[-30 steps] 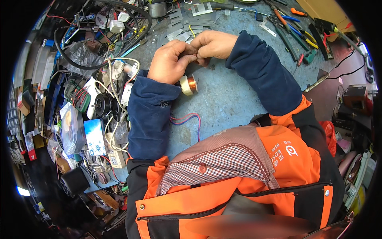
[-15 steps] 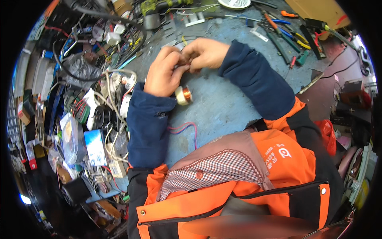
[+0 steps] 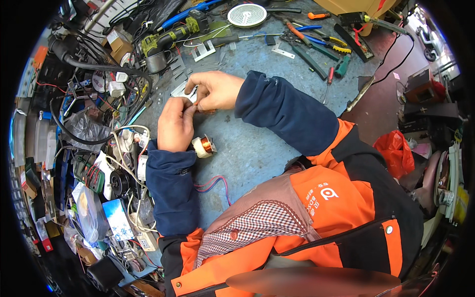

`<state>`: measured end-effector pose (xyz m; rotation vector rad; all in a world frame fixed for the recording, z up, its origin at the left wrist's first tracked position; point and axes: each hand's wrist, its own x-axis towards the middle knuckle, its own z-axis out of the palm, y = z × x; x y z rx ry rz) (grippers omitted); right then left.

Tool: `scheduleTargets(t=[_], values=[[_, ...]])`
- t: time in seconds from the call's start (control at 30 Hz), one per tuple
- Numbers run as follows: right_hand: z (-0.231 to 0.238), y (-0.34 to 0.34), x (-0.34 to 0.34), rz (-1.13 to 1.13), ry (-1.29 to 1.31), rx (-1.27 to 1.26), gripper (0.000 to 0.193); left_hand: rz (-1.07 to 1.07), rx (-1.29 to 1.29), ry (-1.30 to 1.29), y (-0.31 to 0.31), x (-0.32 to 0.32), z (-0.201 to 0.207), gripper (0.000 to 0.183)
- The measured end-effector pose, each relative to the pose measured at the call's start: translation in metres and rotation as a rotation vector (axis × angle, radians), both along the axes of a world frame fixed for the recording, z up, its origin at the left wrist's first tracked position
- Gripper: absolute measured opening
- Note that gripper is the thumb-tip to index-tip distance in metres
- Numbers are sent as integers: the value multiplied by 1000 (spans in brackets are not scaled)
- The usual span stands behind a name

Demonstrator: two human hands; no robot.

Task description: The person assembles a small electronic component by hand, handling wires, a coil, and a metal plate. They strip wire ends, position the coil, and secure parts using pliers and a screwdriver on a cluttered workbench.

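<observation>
Over the blue-grey bench my two hands meet, fingertips together. My left hand (image 3: 175, 123) is closed, thumb and fingers pinching something too small to make out. My right hand (image 3: 216, 91) pinches at the same spot, its index finger arched, and what sits between the fingertips is mostly hidden. Just beyond the fingers lies a pale flat piece (image 3: 181, 89), partly covered by them. Beside my left wrist rests a coil of copper wire on a cream bobbin (image 3: 203, 147). Nearer to me, red and blue wires (image 3: 218, 179) curl out beside my left sleeve.
Cables, plastic bags and parts crowd the left, with a blue-and-white box (image 3: 118, 219) among them. At the back lie a green power drill (image 3: 170, 37), thin metal plates (image 3: 179, 65) and a round white disc (image 3: 247, 16). Pliers (image 3: 309, 37) and a screwdriver (image 3: 328, 81) lie far right.
The whole view has shifted, so the bench's far side shows more. My hands stay together at the fingertips, and a pale flat piece now shows behind them. The coil still rests by my left wrist.
</observation>
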<state>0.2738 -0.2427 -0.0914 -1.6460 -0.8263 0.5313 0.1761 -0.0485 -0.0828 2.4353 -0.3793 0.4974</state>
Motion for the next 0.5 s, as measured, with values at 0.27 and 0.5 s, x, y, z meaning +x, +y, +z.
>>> scheduleTargets(t=[0.27,0.5], values=[[-12,1,4,-23,-184,218,26,27,-228,126,-2,0,1,13],[4,-8,5,-67,122,234,48,52,-798,211,13,8,-9,7]])
